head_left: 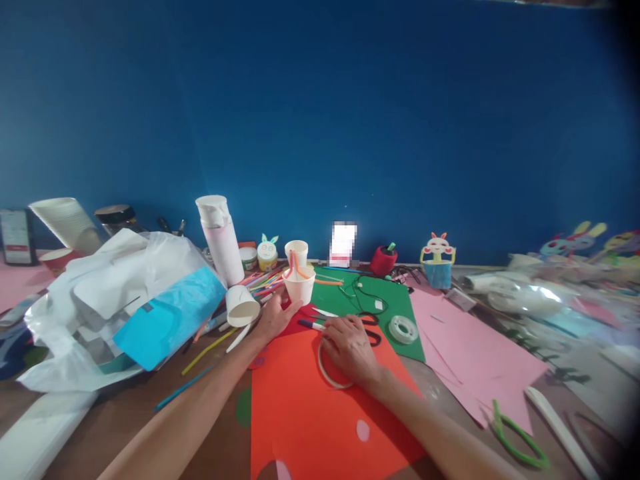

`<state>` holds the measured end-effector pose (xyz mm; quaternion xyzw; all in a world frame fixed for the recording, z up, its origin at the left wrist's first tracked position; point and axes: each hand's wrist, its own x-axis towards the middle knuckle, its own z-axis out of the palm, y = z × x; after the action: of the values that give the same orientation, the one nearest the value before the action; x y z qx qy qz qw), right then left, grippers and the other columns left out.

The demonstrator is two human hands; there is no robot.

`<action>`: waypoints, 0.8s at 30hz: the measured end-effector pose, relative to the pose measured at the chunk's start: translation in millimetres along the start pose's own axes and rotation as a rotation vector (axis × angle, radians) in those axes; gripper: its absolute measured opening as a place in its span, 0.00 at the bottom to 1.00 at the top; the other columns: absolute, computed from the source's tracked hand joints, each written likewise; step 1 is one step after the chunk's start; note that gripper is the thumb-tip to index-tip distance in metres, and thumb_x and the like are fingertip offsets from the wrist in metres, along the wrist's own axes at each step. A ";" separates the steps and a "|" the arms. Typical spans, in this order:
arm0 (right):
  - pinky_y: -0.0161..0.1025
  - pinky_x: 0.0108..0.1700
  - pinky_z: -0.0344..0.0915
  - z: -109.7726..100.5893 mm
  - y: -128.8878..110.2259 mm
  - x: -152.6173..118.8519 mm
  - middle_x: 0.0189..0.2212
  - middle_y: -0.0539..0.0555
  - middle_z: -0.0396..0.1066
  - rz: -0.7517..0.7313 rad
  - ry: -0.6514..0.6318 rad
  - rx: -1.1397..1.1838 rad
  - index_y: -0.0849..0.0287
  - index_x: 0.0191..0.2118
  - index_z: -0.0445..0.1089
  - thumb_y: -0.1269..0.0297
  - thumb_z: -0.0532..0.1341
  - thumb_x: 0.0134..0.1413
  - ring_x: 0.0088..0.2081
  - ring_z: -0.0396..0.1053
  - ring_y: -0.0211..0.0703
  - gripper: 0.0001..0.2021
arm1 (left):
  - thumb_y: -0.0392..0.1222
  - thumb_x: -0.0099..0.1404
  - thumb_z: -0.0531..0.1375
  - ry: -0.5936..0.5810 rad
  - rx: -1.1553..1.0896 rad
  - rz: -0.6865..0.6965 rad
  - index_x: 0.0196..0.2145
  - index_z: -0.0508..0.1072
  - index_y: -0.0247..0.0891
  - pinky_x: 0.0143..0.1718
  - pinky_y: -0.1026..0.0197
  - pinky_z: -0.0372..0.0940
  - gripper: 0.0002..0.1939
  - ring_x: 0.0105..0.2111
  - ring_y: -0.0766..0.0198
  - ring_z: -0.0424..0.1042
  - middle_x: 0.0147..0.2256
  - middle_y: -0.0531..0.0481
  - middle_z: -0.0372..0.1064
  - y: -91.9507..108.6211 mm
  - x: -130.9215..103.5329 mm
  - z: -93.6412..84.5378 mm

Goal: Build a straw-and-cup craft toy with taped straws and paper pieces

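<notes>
My left hand (277,315) is closed on the lower left side of a white paper cup (300,291), thumb in front. Orange and red pipe cleaners (295,263) rise from the cup. My right hand (351,350) lies palm down on red-orange paper (310,413), fingers curled together; their tips hide whatever they grip. A thin whitish ring (326,373) runs partly beneath that hand. Just beyond its fingertips lies a dark blue and white marker (311,325). Scissors with black handles (370,319) lie beside it. Another paper cup (242,307) rests on its side near my left wrist.
Green paper (350,287) carries a tape roll (403,329). Pink sheets (480,353) lie to the right, with plastic bags (530,293) beyond. A bulky white bag (100,293) and a tall stack of cups (220,240) stand left. The blue wall (320,133) bounds the back.
</notes>
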<state>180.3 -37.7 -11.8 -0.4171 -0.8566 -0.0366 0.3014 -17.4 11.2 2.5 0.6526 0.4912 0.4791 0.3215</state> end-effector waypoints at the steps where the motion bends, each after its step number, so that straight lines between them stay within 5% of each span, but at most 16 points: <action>1: 0.42 0.47 0.49 -0.5 -0.2 0.1 0.35 0.53 0.70 -0.003 0.001 -0.001 0.57 0.32 0.67 0.69 0.54 0.54 0.38 0.64 0.40 0.05 | 0.44 0.57 0.56 0.002 0.027 -0.002 0.51 0.61 0.34 0.47 0.57 0.61 0.25 0.46 0.58 0.66 0.48 0.43 0.66 1.4 -0.5 0.1; 24: 0.42 0.46 0.50 0.4 -0.3 0.3 0.35 0.52 0.70 -0.005 -0.001 -0.024 0.57 0.32 0.67 0.68 0.55 0.54 0.38 0.64 0.40 0.05 | 0.42 0.55 0.58 0.031 0.394 0.002 0.44 0.65 0.33 0.42 0.53 0.60 0.19 0.42 0.54 0.67 0.41 0.40 0.68 -9.6 2.1 6.0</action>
<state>179.7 -37.5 -11.9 -0.4184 -0.8575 -0.0475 0.2957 -14.9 16.5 -7.4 0.6958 0.5798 0.3840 0.1794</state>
